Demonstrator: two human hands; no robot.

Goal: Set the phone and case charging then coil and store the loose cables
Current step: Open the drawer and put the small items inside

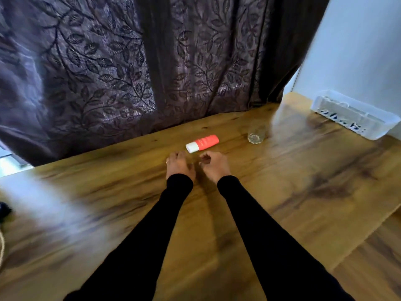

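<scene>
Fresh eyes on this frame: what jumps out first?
The two black-sleeved arms reaching up the middle, left hand and right hand side by side over the wooden table. Just beyond them lies a red tube with a white cap, a clear glass to its right. A dark leaf-patterned curtain fills the background.

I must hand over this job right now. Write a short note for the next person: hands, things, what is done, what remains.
Left hand: rests on the wooden table, holding nothing.
Right hand: fingers loosely curled, seems empty.
Things: white basket at far right by the wall, with pale cables inside. No phone or case in view. A cord lies at the left edge.
Also there: red and white tube, drinking glass.
Done: some cables seem stored.
Left: charging cannot be confirmed; check the left cord.
</scene>
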